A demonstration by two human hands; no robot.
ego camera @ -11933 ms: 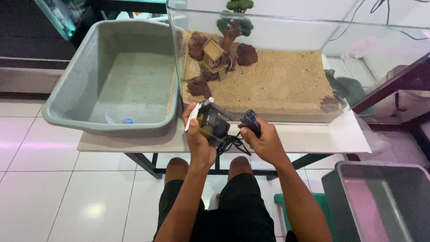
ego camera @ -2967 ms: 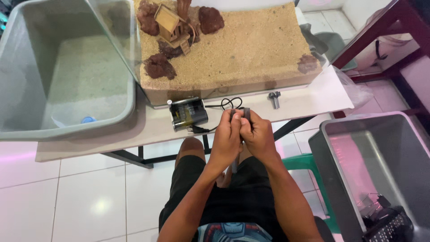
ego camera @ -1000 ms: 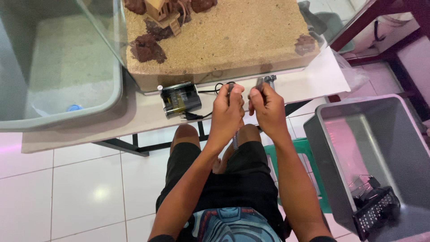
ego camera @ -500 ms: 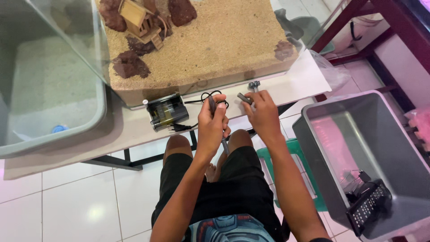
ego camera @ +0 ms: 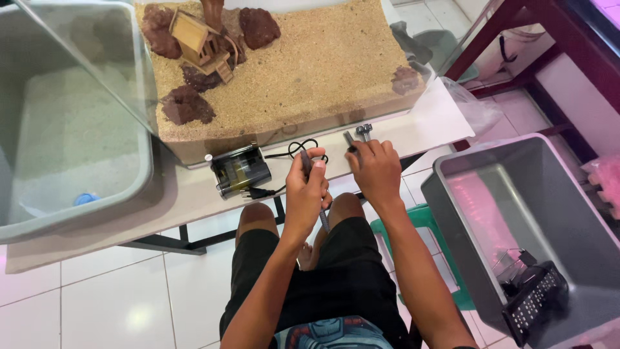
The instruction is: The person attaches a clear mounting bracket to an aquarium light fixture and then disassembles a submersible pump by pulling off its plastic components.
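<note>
My left hand (ego camera: 309,189) grips a thin dark tube (ego camera: 322,218) that sticks out below my fist, close to a coiled black cable (ego camera: 298,150). My right hand (ego camera: 374,169) is closed around a small grey fitting (ego camera: 349,140) whose tip pokes out above my fingers. Both hands hover at the front edge of the white table (ego camera: 194,200). A small black pump box (ego camera: 241,171) with a plug lies on the table just left of my left hand. Another small grey fitting (ego camera: 365,131) stands on the table beyond my right hand.
A glass tank (ego camera: 284,71) with sand, brown rocks and a small wooden house stands behind the hands. A grey tub (ego camera: 139,174) with sand is at the left. On the floor at right, a grey bin (ego camera: 465,213) holds a black device. A green stool is beneath me.
Earlier both hands held the pump box and cable at the tank's front. The pump box now lies on the table, and each hand holds a small part; the view has shifted slightly.
</note>
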